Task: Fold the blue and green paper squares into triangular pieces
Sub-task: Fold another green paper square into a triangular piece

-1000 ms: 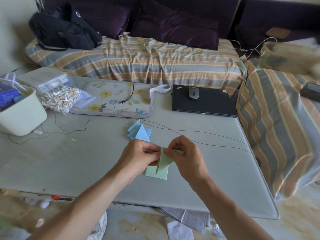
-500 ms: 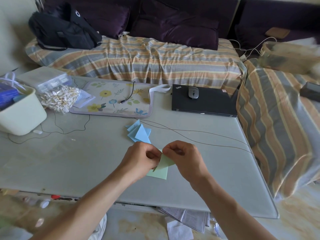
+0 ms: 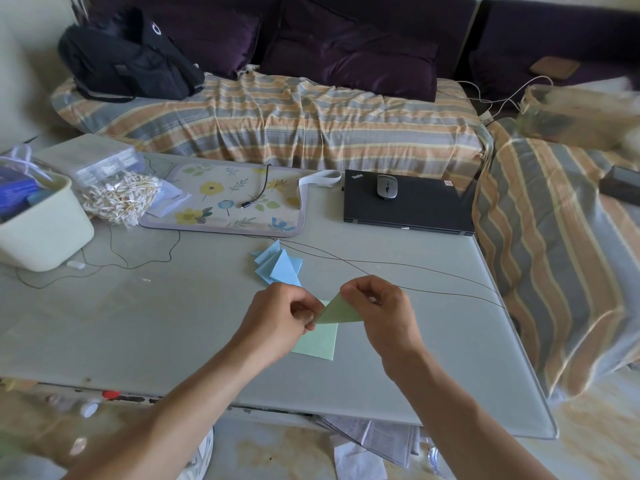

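Observation:
A green paper piece (image 3: 338,310), folded into a triangle, is held just above the table between both hands. My left hand (image 3: 277,317) pinches its left tip and my right hand (image 3: 381,306) pinches its upper right side. Under them a flat green paper square (image 3: 320,342) lies on the grey table (image 3: 156,323). A small pile of folded blue triangular pieces (image 3: 280,263) sits just beyond my hands.
A closed black laptop (image 3: 415,206) with a mouse (image 3: 387,187) on it lies at the back right. A floral mat (image 3: 228,202), a bag of cotton swabs (image 3: 117,195) and a cream bin (image 3: 38,223) stand at the back left. Thin black cables (image 3: 398,271) cross the table.
The green piece has gone from a narrow upright fold to a flatter triangle, turned so its point faces left. Both hands have stayed over the same spot.

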The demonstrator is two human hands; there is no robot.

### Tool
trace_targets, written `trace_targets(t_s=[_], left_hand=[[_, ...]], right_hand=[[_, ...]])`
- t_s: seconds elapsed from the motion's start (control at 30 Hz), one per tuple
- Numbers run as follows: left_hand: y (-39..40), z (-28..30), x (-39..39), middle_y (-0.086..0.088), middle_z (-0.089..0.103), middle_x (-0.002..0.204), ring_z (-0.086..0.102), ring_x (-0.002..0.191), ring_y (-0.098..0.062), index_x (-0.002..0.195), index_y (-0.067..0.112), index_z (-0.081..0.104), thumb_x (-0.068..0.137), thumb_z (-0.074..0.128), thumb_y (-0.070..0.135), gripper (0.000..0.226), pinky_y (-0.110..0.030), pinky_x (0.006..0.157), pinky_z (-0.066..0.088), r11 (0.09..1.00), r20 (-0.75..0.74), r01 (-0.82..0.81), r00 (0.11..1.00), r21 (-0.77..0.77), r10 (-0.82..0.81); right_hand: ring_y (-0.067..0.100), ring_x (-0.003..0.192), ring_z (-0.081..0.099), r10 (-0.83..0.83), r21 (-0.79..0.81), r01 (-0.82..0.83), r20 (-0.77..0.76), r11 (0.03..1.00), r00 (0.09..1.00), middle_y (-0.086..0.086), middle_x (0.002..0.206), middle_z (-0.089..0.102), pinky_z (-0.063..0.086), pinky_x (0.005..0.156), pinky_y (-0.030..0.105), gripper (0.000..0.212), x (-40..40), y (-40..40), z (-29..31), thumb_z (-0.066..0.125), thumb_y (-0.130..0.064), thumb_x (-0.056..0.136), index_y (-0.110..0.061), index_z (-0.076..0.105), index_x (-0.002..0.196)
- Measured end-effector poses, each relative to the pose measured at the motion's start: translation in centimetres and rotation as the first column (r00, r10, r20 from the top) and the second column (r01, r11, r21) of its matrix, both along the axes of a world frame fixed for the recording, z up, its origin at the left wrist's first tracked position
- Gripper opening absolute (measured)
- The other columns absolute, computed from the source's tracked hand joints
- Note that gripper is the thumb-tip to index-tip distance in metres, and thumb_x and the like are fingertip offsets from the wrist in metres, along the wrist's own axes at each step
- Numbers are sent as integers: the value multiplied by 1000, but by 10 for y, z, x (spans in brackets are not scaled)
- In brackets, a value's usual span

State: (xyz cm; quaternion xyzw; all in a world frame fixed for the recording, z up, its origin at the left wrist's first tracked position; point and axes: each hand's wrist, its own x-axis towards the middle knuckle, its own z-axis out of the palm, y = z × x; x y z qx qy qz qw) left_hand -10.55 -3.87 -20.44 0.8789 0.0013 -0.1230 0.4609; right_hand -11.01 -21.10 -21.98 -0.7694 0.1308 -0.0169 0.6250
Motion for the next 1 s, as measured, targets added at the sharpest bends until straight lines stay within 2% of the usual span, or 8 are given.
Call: trace_targets(t_s=[0.07, 0.2, 0.27, 0.47, 0.57, 0.67, 0.87, 1.0], left_hand=[[-2, 2, -1, 13, 76, 73, 73, 78, -9, 84, 29, 80, 92, 61, 9, 28, -32, 80, 58, 1000, 30, 27, 999, 1, -27], [-4, 4, -2, 19, 76, 75, 71, 75, 2, 89, 27, 83, 84, 81, 22, 7, -23, 77, 58, 997, 80, 64, 995, -54, -59], [-4, 3, -2, 14, 76, 71, 70, 69, 1, 86, 26, 84, 82, 83, 18, 10, -21, 72, 56, 998, 103, 54, 993, -33, -50], [-4, 2, -1, 1, 72, 63, 69, 60, -11, 79, 22, 82, 86, 78, 15, 10, -31, 71, 56, 998, 98, 61, 993, -4, -60], [-5, 3, -2, 3, 71, 61, 68, 59, -9, 71, 19, 78, 87, 75, 10, 19, -17, 62, 50, 997, 109, 59, 992, 47, -63], [-6, 3, -1, 5, 69, 59, 64, 54, -3, 65, 22, 73, 89, 73, 10, 27, -8, 54, 41, 995, 108, 62, 992, 75, -70], [-5, 4, -1, 6, 71, 63, 55, 51, 0, 63, 22, 71, 90, 70, 18, 27, -11, 50, 38, 988, 86, 92, 991, 124, -103], [-5, 7, -4, 6, 72, 64, 62, 58, -9, 69, 22, 76, 86, 79, 37, 22, -28, 59, 47, 996, 65, 81, 994, 35, -83]], right_hand=[[1, 65, 59, -29, -9, 29, -2, 1000, 1000, -12, 71, 71, 45, 63, 17, 9, 1, -1, -1, 72, -23, 91, -22, 74, 82], [0, 66, 60, -60, -13, 60, -1, 998, 998, -10, 72, 72, 45, 63, 16, 10, 0, 0, -4, 71, -24, 92, -21, 74, 82], [2, 66, 60, -59, -8, 59, -6, 998, 998, -9, 73, 72, 45, 61, 14, 11, 0, 1, -5, 71, -24, 92, -21, 74, 83], [1, 63, 59, -85, -11, 85, -12, 996, 996, -5, 76, 73, 44, 57, 11, 13, 0, 2, -5, 69, -25, 93, -21, 75, 82], [6, 68, 61, -85, -21, 85, -4, 996, 996, -4, 78, 74, 46, 63, 18, 13, 0, 3, -6, 69, -26, 93, -21, 74, 82], [4, 67, 61, -88, -21, 88, 2, 996, 996, -6, 75, 73, 46, 62, 17, 13, 0, 4, -5, 69, -25, 93, -21, 74, 82], [2, 66, 61, -66, -67, 68, 23, 995, 998, -10, 74, 72, 45, 60, 13, 14, -2, 6, -5, 70, -25, 92, -22, 74, 79], [8, 72, 65, -41, -71, 43, 25, 997, 999, -8, 76, 73, 48, 63, 17, 13, -5, 7, -5, 70, -25, 92, -22, 73, 79]])
